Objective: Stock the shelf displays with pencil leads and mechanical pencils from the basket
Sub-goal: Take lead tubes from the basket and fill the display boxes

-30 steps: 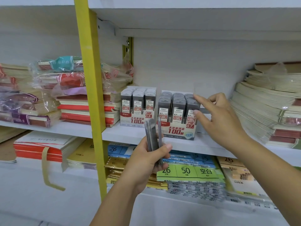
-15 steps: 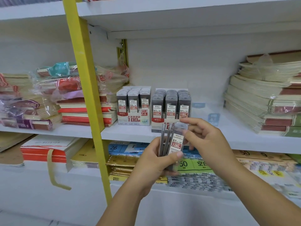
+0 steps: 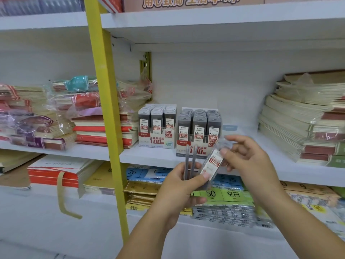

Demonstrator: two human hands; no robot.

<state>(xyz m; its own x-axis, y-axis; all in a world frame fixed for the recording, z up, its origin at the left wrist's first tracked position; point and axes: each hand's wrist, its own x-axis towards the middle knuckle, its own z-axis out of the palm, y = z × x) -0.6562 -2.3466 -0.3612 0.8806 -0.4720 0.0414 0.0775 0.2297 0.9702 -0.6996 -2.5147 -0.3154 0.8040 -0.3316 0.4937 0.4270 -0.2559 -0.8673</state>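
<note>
The left hand (image 3: pixel 177 191) is gripping upright lead cases (image 3: pixel 193 161), hiding their lower ends. The right hand (image 3: pixel 248 161) is pinching one tilted case (image 3: pixel 212 164), its label blurred.

0.5 box (image 3: pixel 156 142) left of 0.7 box (image 3: pixel 182 144) — both on shelf (image 3: pixel 149 155) | notebook stacks (image 3: pixel 298 128) right | lead cases (image 3: pixel 211 163) in front

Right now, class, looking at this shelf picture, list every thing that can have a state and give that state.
left grip, holds the upright lead cases
upright lead cases, edge-on, side by side
right grip, pinches the tilted lead case's top
tilted lead case, leaning right, label showing
0.5 display box, three rows stocked
0.7 display box, three rows stocked
</note>
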